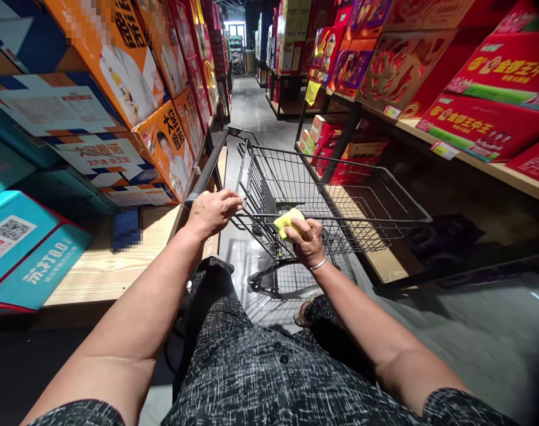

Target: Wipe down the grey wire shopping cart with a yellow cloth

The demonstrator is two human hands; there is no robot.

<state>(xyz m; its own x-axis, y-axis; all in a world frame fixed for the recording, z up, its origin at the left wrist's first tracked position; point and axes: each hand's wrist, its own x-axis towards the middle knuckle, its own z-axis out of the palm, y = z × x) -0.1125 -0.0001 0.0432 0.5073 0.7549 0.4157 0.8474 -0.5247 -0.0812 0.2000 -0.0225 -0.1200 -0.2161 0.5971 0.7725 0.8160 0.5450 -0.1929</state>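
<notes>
Red boxes [477, 124] on the shelf [486, 165] right of the cart [362, 219] carry yellow lettering; the lower one reads "金锣王中王", and the one above it shows the same start, cut off by the view's edge. Left of the cart, orange boxes [167, 148] bear big black characters, too slanted to read with certainty. A teal box [38, 251], nearer the person than these, shows a QR code and white lettering that I cannot make out.

Both arms reach forward, palms turned down. The left hand [216, 213] is at the cart's rear corner, by the near end of the handle [209, 160], its fingers together and half bent; whether it grips the frame, I cannot tell. The right hand [308, 239] has its fingers curled round a yellow cloth [283, 223], which sits at the cart's near top rail.

There is one cart, one cloth and one bracelet [319, 264], on the right wrist. Two white price tags [445, 150] line the shelf edge right of the cart.
</notes>
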